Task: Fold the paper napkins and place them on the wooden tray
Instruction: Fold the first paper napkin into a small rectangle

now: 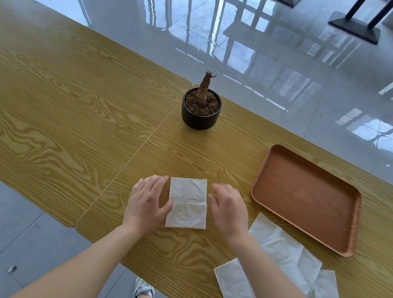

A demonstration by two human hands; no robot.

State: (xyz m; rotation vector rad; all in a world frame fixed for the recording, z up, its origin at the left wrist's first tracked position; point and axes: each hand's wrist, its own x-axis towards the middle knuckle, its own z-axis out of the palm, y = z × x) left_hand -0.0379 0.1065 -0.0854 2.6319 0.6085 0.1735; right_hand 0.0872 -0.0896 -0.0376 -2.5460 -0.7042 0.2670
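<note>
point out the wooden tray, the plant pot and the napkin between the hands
wooden tray (306, 198), head view, bare floor
plant pot (199, 118), head view, black front wall
napkin (187, 203), head view, centre crease

Work surface: two yellow wood-grain tables (64, 93) butted edge to edge, seam running diagonally. Floor (260, 47): glossy grey tile, reflecting bright window frames. Black pedestal bases (353, 30) stand at the top right. A black plant pot (200, 115) sits near the seam

White creased napkin (187, 203) flat on table; empty wooden tray (306, 198) right.
</note>
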